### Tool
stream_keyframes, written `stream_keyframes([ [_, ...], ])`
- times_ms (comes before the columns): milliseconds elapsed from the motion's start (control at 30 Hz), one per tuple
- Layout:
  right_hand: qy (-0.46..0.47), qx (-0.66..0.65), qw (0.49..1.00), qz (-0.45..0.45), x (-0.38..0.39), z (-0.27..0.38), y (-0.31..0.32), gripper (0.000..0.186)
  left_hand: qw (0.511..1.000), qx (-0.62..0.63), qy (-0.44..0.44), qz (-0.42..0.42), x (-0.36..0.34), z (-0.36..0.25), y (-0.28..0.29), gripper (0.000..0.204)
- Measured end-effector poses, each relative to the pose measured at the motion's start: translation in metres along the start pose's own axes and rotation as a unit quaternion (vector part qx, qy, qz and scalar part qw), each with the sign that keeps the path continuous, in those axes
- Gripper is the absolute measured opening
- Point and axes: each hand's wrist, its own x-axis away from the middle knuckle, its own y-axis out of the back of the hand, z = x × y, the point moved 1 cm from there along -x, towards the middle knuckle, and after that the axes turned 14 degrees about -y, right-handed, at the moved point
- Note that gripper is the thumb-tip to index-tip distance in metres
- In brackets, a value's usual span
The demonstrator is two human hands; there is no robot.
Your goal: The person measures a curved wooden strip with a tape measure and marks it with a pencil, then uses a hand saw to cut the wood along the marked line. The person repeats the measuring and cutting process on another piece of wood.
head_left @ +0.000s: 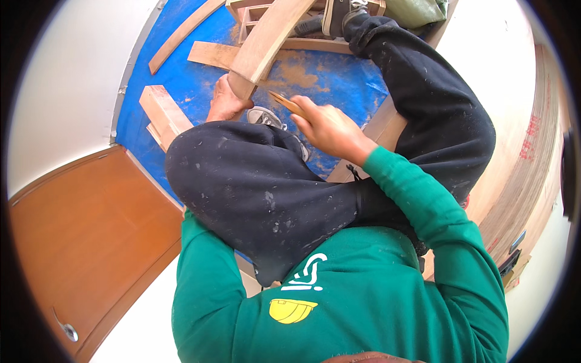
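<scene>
A pale wooden board (264, 51) slants from the top of the view down toward my knees, its near end facing me. My left hand (224, 101) is closed round that near end at its left and lower side, with some fingers hidden behind the wood. In my right hand (327, 125) is a slim tan wooden tool (289, 104), gripped between thumb and fingers. Its narrow, darker tip points at the board's end, a small gap apart. What kind of tool it is, I cannot make out.
Blue sheeting (339, 91) with sawdust covers the floor. Loose wood strips (181, 33) and a stacked block (163, 112) lie to the left. A wooden frame (245, 15) stands at the far side. Stacked plywood sheets (514, 169) are at right, a brown door (97, 236) at left.
</scene>
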Motion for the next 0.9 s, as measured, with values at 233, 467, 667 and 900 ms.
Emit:
stream_keyframes([
  [233,-0.02,-0.037,0.999,0.008,0.063,-0.013,0.026,0.042,0.998,0.012,0.01,-0.054,-0.003,0.046,0.016,0.13],
  [467,-0.104,-0.105,0.989,0.007,0.127,-0.004,0.075,0.044,0.998,0.015,0.003,-0.054,-0.001,0.048,0.022,0.133],
  [667,-0.099,-0.11,0.989,-0.011,0.158,0.001,0.119,0.038,0.997,-0.02,-0.01,-0.079,0.012,0.053,0.026,0.138],
  [900,-0.139,-0.234,0.885,-0.377,0.271,-0.026,0.194,0.05,0.982,-0.097,0.125,-0.099,0.028,0.078,-0.013,0.138],
])
